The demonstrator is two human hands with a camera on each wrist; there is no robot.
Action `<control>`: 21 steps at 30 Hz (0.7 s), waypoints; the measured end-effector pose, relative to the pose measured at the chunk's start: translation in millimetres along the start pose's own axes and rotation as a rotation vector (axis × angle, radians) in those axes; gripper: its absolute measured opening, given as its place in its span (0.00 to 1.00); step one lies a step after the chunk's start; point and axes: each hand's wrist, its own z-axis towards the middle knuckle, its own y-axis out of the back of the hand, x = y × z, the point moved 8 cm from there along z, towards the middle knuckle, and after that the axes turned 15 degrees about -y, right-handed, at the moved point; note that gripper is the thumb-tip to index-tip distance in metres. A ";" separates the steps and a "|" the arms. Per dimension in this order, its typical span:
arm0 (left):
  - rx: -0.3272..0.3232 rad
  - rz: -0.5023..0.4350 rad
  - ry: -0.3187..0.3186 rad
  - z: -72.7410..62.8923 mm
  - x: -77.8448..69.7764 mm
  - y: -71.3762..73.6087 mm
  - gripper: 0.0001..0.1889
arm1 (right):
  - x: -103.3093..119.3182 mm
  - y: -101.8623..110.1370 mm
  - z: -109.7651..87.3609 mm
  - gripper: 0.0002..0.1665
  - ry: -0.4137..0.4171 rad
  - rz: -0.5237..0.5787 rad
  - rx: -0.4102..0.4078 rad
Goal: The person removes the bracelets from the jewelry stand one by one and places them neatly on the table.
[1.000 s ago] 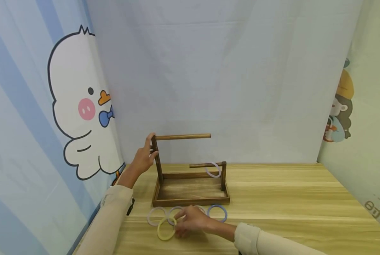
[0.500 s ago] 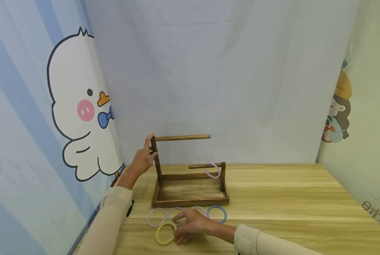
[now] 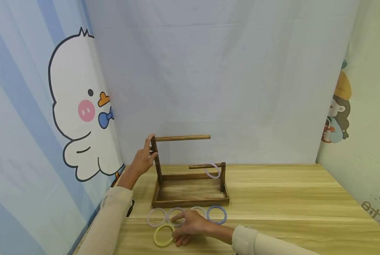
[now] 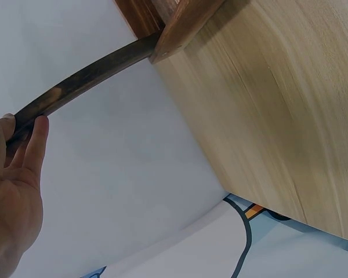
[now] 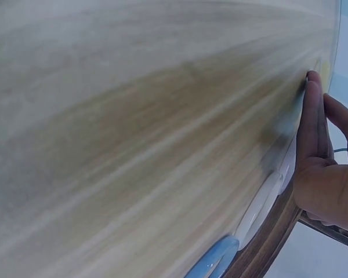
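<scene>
My left hand point(image 3: 142, 159) grips the top of the tall post point(image 4: 81, 81) of a dark wooden rack point(image 3: 190, 203). Thumb and fingers lie on either side of that post in the left wrist view. Low over the table, my right hand point(image 3: 191, 225) touches the right edge of a yellow ring point(image 3: 155, 237) with its fingertips, the fingers fairly straight. Behind it lie a pinkish ring point(image 3: 147, 217), a lavender ring point(image 3: 167, 217), a whitish ring point(image 3: 197, 207) and a blue ring point(image 3: 217, 223) in a row. The right hand partly covers the lavender and whitish ones.
A pale purple ring point(image 3: 219, 171) hangs on the rack's short lower peg point(image 3: 197, 166). The long upper peg point(image 3: 183, 137) points right. Wood-grained table point(image 3: 272, 205) extends to the right; a grey curtain point(image 3: 228, 88) stands behind, with a printed cloth point(image 3: 72, 71) at the left.
The yellow ring has slid slightly left and toward the front, away from the row, with my right fingertips following it. My left hand stays on the post.
</scene>
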 end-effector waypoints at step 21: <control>-0.006 -0.020 0.009 -2.2 -4.7 4.0 0.40 | 2.4 -3.1 -6.4 0.33 -0.004 0.007 -0.031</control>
